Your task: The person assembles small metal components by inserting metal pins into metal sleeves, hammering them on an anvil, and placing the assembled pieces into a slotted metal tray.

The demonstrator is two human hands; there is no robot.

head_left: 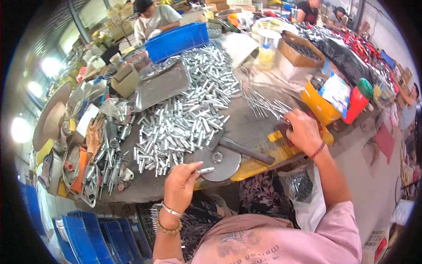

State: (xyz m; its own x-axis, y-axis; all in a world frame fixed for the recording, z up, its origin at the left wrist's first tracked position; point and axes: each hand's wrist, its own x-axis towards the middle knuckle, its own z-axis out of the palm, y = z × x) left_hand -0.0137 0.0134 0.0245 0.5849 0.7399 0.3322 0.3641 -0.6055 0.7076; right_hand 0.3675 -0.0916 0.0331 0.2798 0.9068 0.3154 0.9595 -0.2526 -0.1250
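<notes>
Head view: left hand (180, 185) pinches one metal sleeve (207, 170) between thumb and fingers, over the left part of a grey disc (227, 169). Sleeve is small, cylindrical, silver and shiny, with darker marks, held nearly level. Right hand (304, 132) is curled near thin rods (258, 102); whether it grips anything cannot be told. Similar silver pieces form a heap (187, 121) beyond the disc.
</notes>
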